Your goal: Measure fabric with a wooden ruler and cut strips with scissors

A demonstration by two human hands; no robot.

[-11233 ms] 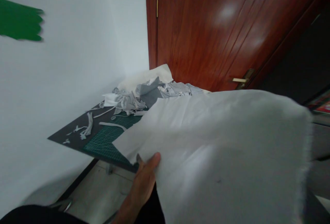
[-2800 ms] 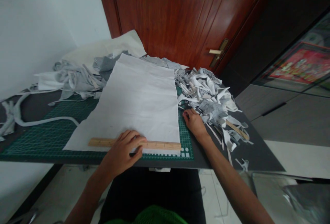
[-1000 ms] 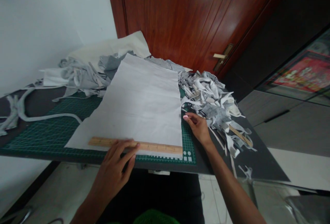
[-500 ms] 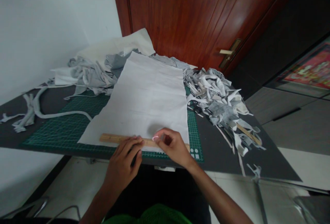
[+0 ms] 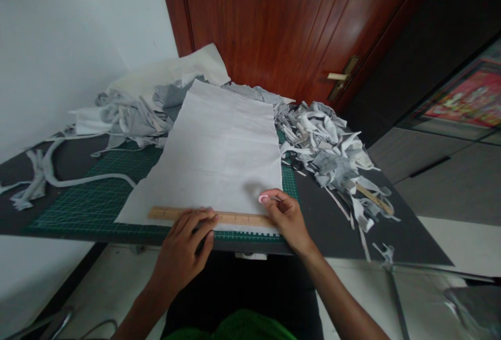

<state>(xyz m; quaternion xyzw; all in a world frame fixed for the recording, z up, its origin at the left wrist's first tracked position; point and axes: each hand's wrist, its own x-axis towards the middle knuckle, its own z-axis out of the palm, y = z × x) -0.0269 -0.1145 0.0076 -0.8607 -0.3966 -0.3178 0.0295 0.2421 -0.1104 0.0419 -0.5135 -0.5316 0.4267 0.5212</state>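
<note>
A white cloth [image 5: 223, 147] lies spread flat, with a wooden ruler [image 5: 242, 218] across its near edge. My left hand [image 5: 186, 243] rests on the ruler left of its middle, fingers stretched out and pressing it down from above. Between thumb and fingertips, my right hand [image 5: 287, 220] pinches a small pink-and-white piece that looks like tailor's chalk [image 5: 263, 199]. That hand is over the ruler's right end, which it partly hides. Under the cloth is a green cutting mat [image 5: 88, 201], showing on both sides.
Crumpled grey and white cloth [image 5: 133, 115] is heaped at the back left. A pile of fabric scraps [image 5: 329, 141] covers the right, with a flat wooden strip [image 5: 373, 198] on it. Black-handled scissors [image 5: 296, 164] seem to lie beside it. Behind the dark table [image 5: 321, 230] stands a door [image 5: 254, 26].
My right hand has moved right along the ruler with the chalk, from near my left hand to the ruler's right end. My left hand has stayed on the ruler. The view has shifted slightly.
</note>
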